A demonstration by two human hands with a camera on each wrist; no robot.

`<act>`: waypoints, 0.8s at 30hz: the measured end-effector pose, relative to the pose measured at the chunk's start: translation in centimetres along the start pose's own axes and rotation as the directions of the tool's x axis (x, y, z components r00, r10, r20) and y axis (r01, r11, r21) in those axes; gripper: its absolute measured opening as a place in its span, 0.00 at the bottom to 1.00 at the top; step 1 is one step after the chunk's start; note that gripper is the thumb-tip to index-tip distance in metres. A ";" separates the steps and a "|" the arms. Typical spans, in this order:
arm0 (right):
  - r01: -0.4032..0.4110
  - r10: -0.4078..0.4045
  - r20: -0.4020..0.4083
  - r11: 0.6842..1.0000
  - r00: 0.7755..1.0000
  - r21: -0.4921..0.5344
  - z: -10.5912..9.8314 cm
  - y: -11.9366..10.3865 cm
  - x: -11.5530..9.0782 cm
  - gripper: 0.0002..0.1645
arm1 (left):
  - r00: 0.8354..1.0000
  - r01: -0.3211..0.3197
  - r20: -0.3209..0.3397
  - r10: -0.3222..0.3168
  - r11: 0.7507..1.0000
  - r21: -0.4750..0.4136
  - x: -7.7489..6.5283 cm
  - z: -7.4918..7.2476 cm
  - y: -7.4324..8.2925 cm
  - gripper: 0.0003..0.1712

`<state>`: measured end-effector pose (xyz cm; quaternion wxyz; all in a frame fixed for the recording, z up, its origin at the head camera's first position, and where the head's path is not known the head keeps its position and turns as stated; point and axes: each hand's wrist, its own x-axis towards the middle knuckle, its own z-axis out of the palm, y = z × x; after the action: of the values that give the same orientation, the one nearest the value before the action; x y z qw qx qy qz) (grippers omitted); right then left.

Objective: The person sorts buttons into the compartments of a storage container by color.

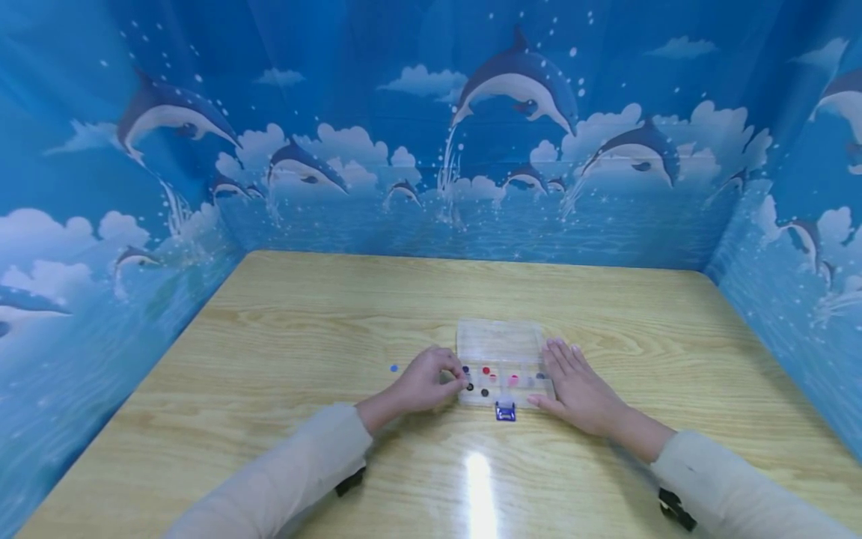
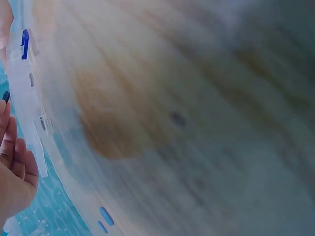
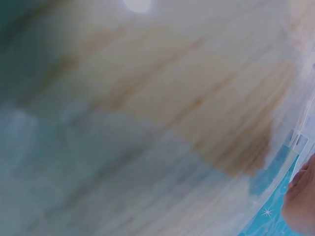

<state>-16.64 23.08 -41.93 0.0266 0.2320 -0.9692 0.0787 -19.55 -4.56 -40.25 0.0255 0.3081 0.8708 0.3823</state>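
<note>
A clear plastic compartment box (image 1: pixel 465 401) lies on the table with its transparent lid (image 1: pixel 500 340) folded back. Small round button-like discs sit in it, among them a red disc (image 1: pixel 486 370), a pink disc (image 1: pixel 514 380) and a black disc (image 1: pixel 485 392). My left hand (image 1: pixel 426 380) is at the box's left end. In the left wrist view its fingertips pinch a small dark disc (image 2: pixel 6 97). On the box's right side rests my right hand (image 1: pixel 582 397), fingers extended along the edge. A blue clasp (image 1: pixel 505 412) sticks out from the box's front.
A small blue disc (image 1: pixel 393 368) lies on the wooden table (image 1: pixel 323 314), left of the box. Blue dolphin-print curtains (image 1: pixel 404 187) enclose the table's back and sides.
</note>
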 end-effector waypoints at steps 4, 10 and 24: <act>-0.002 0.002 0.000 1.000 1.000 0.005 0.0 0.0 0.0 0.50 | 1.000 0.016 0.009 -0.017 0.999 0.040 0.1 0.1 0.1 0.04; 0.000 0.000 -0.003 1.000 1.000 0.003 0.0 0.0 0.0 0.50 | 1.000 -0.002 0.013 0.001 0.997 0.083 0.2 0.3 0.3 0.03; 0.000 0.000 -0.003 1.000 1.000 0.004 0.0 0.0 0.0 0.50 | 0.999 -0.027 -0.029 0.030 0.995 0.100 -0.1 -0.1 0.1 0.03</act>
<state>-16.65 23.12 -41.96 0.0277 0.2318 -0.9690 0.0812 -19.41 -4.61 -40.14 -0.0085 0.3158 0.8844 0.3435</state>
